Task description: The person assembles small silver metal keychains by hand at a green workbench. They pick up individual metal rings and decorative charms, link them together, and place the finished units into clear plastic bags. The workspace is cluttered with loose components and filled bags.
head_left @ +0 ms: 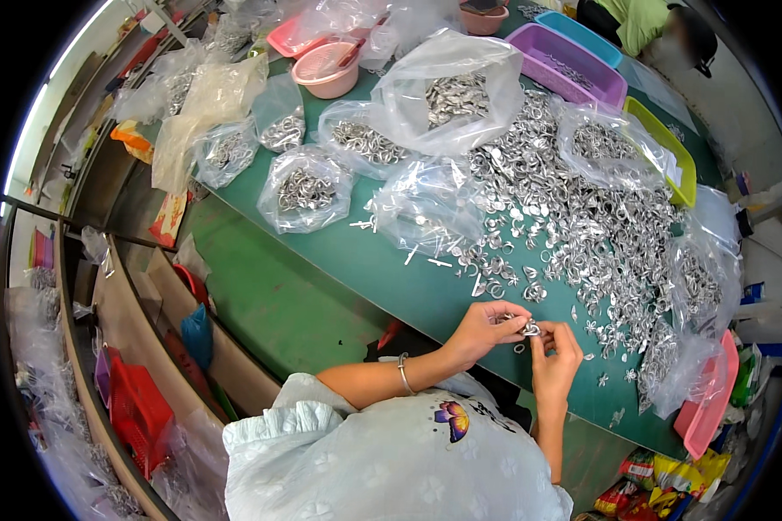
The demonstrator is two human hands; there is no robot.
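Both my hands meet over the near edge of the green table (321, 260). My left hand (485, 332) pinches a small silver ring (530, 329) between thumb and fingertips. From the other side, the fingertips of my right hand (554, 358) close on the same silver piece. Fingers partly hide it, so its exact shape is hard to make out. Just beyond my hands lie loose silver rings (495, 288), the near fringe of a wide heap of silver rings and charms (582, 226) spreading to the right.
Clear plastic bags of silver pieces (304, 188) stand across the table. Behind them are a pink basket (326, 71), a purple tray (573, 74) and a yellow-green tray (665, 139). A pink tray (712, 399) sits at right. Shelving (139, 347) runs along the left. Another person (643, 26) is at far right.
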